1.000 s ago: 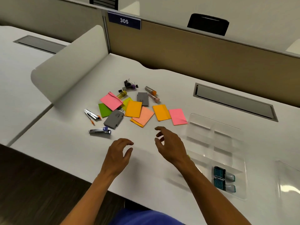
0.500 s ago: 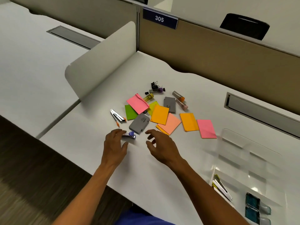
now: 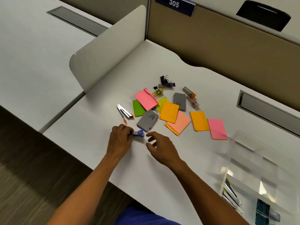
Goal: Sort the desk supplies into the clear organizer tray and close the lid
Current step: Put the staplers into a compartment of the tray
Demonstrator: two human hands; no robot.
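Note:
My left hand is closed around a small purple-and-silver stapler lying on the white desk. My right hand hovers just to its right, fingers spread and empty. Beyond them lie several sticky-note pads in pink, green, orange and peach, two grey cases, an orange-tipped stapler, small capped tubes and black binder clips. The clear organizer tray sits at the right, holding teal-labelled items and white strips in its near compartments.
A curved white divider panel stands left of the pile. A tan partition wall with a "305" sign runs along the back. A grey cable slot is set into the desk at right. The desk's front edge drops to dark floor at left.
My left hand went forward and closed on the purple stapler. My right hand followed it to the left. The view shifted left, so the tray slid toward the right edge.

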